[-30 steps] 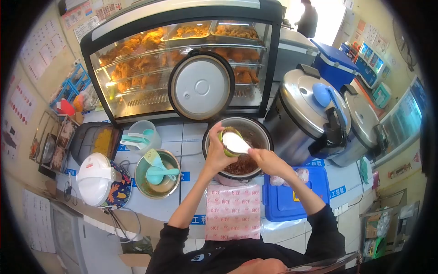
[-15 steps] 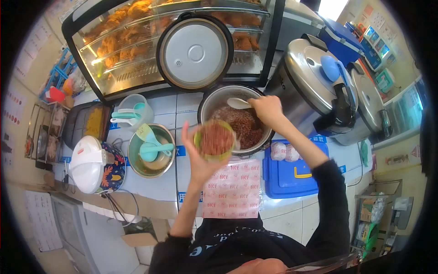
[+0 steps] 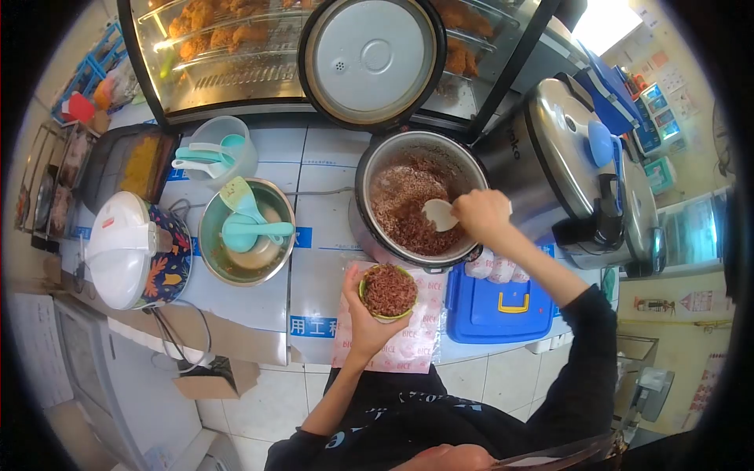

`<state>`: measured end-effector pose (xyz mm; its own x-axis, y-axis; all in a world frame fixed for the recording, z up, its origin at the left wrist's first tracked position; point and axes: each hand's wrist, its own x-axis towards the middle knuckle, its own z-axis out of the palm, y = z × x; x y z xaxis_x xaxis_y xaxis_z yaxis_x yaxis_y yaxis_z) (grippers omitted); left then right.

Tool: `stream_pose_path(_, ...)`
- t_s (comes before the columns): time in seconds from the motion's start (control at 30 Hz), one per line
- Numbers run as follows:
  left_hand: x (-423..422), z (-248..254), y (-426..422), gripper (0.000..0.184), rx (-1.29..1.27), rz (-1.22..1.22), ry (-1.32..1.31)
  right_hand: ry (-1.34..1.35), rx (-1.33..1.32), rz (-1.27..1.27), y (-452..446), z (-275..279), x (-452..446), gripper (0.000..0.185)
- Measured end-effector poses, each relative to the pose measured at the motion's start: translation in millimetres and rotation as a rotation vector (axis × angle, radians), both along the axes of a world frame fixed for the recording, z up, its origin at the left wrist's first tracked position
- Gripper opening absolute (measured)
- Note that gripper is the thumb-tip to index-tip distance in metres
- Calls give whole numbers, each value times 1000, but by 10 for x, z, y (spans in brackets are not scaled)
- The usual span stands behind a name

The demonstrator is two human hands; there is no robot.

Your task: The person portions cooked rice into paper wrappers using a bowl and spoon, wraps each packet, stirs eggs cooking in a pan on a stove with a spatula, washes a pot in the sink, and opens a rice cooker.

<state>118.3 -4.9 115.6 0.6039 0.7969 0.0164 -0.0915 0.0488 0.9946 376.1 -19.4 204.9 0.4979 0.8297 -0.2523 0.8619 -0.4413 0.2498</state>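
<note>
Now our desk (image 3: pixel 326 208) carries the open pot (image 3: pixel 465 165), with printed paper (image 3: pixel 426 315) before it. Over that paper, the fingers of our left hand (image 3: pixel 371 326) clasp the bowl (image 3: pixel 392 318) of reddish rice (image 3: pixel 389 290), clear of the pot it overlapped half a second ago; our right hand (image 3: pixel 481 215) has its fingers clamped on the paddle (image 3: pixel 440 215).

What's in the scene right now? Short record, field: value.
left_hand: holds green bowl of reddish-brown grains
right_hand: grips white spoon, blade over pot; contact with contents unclear
pot: open, similar grains inside
behind_pot: round lid, raised
left_of_pot: metal bowl holding teal utensils
near_right_forearm: blue box, yellow handle
</note>
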Motion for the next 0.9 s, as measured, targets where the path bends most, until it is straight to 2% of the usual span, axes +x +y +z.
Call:
stream_pose_path(0.13, -34, -2, -29, 111, 20, 29, 18, -5, 7, 96, 116, -281, -39, 19)
stream_pose_path(0.27, 7, -1, -5, 110, 64, 47, -53, -113, 3, 88, 263, -10, -28, 16)
stream_pose_path(0.33, 15, 46, -35, 109, 74, 65, 13, -93, 81, 276, 203, -140, 61, 13)
stream_pose_path(0.37, 62, -36, -41, 112, 177, 90, 83, -66, 65, 400, 149, -326, 112, 12)
stream_pose_path(0.4, 90, -60, -51, 112, 183, 95, 83, -67, 72, 405, 121, -322, 68, 12)
stream_pose_path(0.47, 147, -82, -50, 111, 201, 116, 81, 134, 50, 503, 100, -291, -8, 12)
stream_pose_path(0.6, 137, -57, -66, 111, 224, 130, 121, 230, -78, 464, 138, -153, 38, 15)
stream_pose_path(0.73, 62, 49, 20, 111, 250, 112, 117, 268, -17, 385, 36, -163, 209, 19)
stream_pose_path(0.8, 4, 169, 100, 109, 45, 280, -110, 470, 87, 304, -74, -134, 254, 20)
stream_pose_path(0.9, 3, 519, 406, 109, 215, 349, -66, 431, 113, 266, -23, -129, 55, 20)
